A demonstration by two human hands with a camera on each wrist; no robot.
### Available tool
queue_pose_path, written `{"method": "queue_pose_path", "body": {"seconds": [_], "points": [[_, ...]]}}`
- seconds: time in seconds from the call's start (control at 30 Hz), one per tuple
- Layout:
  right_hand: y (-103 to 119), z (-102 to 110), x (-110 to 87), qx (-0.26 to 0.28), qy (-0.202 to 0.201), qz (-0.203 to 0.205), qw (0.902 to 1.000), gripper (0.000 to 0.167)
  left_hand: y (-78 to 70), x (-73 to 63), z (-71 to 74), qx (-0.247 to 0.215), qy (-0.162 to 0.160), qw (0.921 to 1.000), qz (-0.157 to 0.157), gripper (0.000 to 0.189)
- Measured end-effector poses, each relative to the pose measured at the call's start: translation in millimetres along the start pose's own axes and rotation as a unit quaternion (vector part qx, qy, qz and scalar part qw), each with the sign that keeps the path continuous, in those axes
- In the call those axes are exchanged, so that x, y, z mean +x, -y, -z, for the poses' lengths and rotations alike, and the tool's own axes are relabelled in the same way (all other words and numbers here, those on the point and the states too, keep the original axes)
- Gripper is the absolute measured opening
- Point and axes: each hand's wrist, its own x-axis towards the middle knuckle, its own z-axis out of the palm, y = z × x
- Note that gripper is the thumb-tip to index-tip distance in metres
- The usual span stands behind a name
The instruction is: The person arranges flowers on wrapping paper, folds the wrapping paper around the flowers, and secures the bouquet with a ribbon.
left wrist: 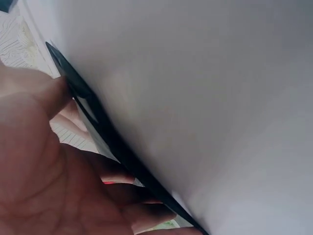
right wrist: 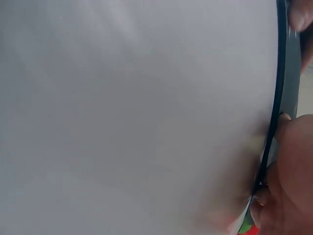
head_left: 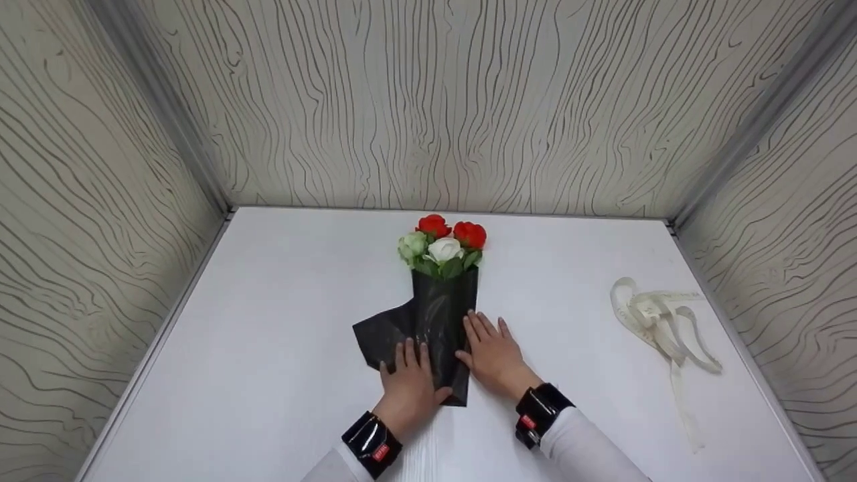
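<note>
A small bouquet lies on the white table, its red flowers [head_left: 470,235], white flower [head_left: 444,250] and pale green flower [head_left: 412,247] showing above black wrapping paper [head_left: 442,314]. The paper is folded around the stems, which are hidden, and a loose flap [head_left: 385,331] spreads out to the left. My left hand [head_left: 410,391] rests on the lower left of the paper with its fingers extended. On the right edge of the wrap, my right hand [head_left: 494,353] presses with straight fingers. Both wrist views show the dark paper edge [left wrist: 132,159] against the fingers.
A cream ribbon [head_left: 659,321] with printing lies loosely looped on the right of the table [head_left: 281,288]. Wood-patterned panels [head_left: 428,100] stand behind and at both sides. A black band [head_left: 372,444] is on each wrist.
</note>
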Motion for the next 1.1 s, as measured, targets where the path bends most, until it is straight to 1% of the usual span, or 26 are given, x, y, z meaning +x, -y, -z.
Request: {"method": "queue_pose_path", "body": {"seconds": [0.1, 0.2, 0.33, 0.43, 0.57, 0.7, 0.83, 0.97, 1.1], "points": [[8.3, 1.3, -11.8, 0.001, 0.003, 0.011, 0.9999, 0.067, 1.2, 0.4, -0.6, -0.001, -0.003, 1.0, 0.002, 0.091], [16.4, 3.3, -24.3, 0.002, 0.016, 0.022, 0.9996, 0.066, 2.6, 0.0, -0.1, -0.002, -0.007, 1.0, 0.001, 0.092], [22.4, 5.3, -34.4, 0.0, 0.035, 0.037, 0.9987, 0.066, 7.5, 0.9, 2.9, 0.004, -0.01, 0.9998, -0.016, 0.09], [20.6, 6.9, -33.9, -0.003, 0.041, 0.043, 0.9982, 0.066, 12.2, 4.2, 6.9, 0.005, -0.02, 0.9993, -0.031, 0.087], [11.9, 8.5, -27.8, -0.007, 0.043, 0.041, 0.9982, 0.066, 15.2, 11.5, 9.7, -0.023, -0.032, 0.9985, -0.039, 0.08], [3.2, 8.2, -21.4, -0.007, 0.036, 0.038, 0.9986, 0.065, 14.0, 18.8, 8.6, -0.049, -0.031, 0.9978, -0.033, 0.078], [1.2, 7.0, -19.4, 0.008, 0.019, 0.041, 0.9989, 0.063, 12.7, 23.0, 8.8, -0.045, -0.034, 0.9982, -0.021, 0.08], [6.7, 10.7, -29.5, 0.026, 0.021, 0.052, 0.9981, 0.061, 13.2, 23.1, 9.4, -0.034, -0.04, 0.9984, -0.02, 0.081], [15.4, 16.8, -46.6, 0.056, 0.044, 0.072, 0.9949, 0.059, 14.3, 22.0, 9.1, -0.027, -0.043, 0.9986, -0.015, 0.082]]}}
